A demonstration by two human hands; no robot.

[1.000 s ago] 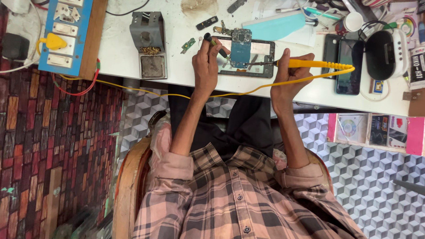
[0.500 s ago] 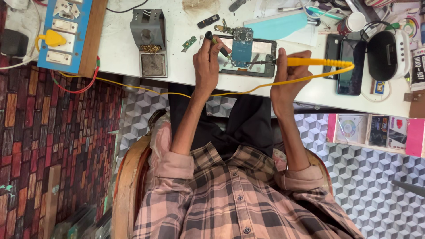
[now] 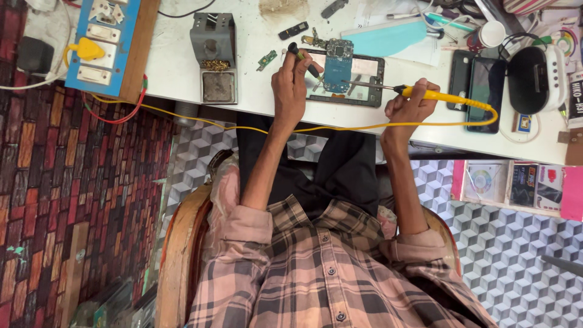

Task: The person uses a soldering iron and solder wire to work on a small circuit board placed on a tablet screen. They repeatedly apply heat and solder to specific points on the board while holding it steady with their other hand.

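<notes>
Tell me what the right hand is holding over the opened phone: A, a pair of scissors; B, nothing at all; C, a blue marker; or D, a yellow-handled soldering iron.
D: the right hand grips a yellow-handled soldering iron with a yellow cord, its metal tip reaching toward the blue circuit board on the opened phone.

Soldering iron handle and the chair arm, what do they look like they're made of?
The soldering iron in the right hand looks like glossy yellow plastic with a thin bare metal tip. The chair arm looks like varnished wood: brown, curved, with a sheen.
</notes>
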